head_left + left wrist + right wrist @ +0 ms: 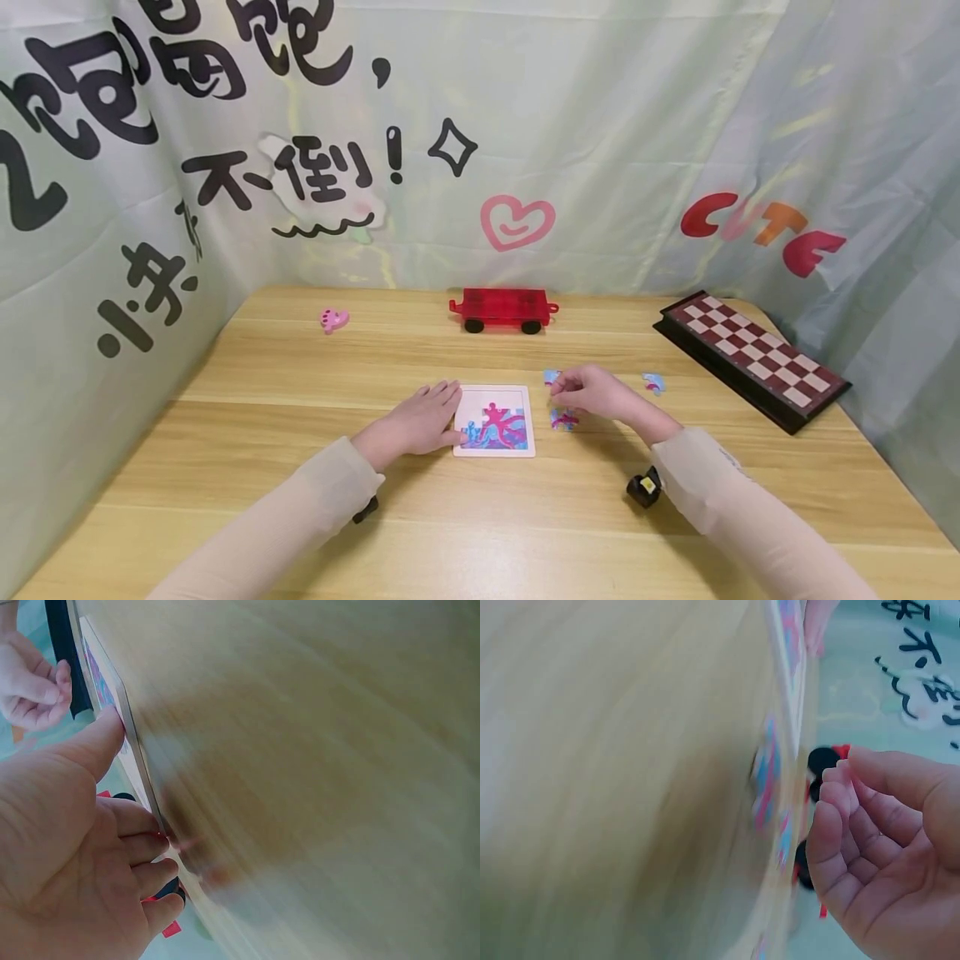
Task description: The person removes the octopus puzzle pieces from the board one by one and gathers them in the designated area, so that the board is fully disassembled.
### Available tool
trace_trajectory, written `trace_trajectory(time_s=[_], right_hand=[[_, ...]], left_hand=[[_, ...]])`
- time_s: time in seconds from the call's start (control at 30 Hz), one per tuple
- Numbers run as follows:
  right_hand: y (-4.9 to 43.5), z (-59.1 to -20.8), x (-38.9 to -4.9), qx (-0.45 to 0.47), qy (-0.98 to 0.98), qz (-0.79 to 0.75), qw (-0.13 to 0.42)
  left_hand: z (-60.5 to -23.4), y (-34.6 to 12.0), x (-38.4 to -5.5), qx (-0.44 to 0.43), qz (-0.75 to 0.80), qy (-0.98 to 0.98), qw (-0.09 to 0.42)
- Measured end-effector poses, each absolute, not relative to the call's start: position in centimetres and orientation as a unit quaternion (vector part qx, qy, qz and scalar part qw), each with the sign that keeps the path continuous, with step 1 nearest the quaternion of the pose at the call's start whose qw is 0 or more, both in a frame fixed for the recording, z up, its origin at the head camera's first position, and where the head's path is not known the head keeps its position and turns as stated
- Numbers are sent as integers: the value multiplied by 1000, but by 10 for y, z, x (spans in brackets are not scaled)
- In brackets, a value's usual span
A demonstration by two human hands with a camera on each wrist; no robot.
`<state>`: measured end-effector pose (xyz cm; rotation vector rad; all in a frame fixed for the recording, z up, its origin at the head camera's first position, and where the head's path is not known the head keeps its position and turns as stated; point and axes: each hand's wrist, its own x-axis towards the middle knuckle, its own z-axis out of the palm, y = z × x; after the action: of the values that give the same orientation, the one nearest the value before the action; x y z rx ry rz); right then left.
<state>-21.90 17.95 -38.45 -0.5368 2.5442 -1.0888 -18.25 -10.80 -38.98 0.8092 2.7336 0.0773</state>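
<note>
A square white-framed puzzle tray [532, 433] lies on the table, part-filled with pink, blue and purple pieces [504, 429]. My left hand [420, 418] rests along its left side, the thumb on the lower left corner and the fingers fairly straight at the edge. To the tray's right, my right hand [596, 392] hovers with loosely curled fingers, thumb close to the index fingertip. Nothing shows between these fingertips in the right wrist view. Beneath it lies one loose puzzle piece [564, 420]; another piece [551, 377] is partly hidden behind the fingers.
A further loose puzzle piece [654, 383] lies right of my right hand. At the back stands a red toy wagon [504, 307] with black wheels. A pink paw-shaped item [333, 320] lies back left, and a checkered game board [753, 354] back right. Cloth [600, 167] hangs behind the table.
</note>
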Motion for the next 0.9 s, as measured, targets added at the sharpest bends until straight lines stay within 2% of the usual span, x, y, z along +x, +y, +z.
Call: trace_trajectory(time_s=[0.57, 0.9], right_hand=[[112, -389, -216, -295, 868, -368, 154], [98, -393, -215, -266, 897, -312, 166]], left_hand=[[-388, -108, -183, 281, 22, 948, 148], [-389, -108, -184, 282, 24, 948, 148]])
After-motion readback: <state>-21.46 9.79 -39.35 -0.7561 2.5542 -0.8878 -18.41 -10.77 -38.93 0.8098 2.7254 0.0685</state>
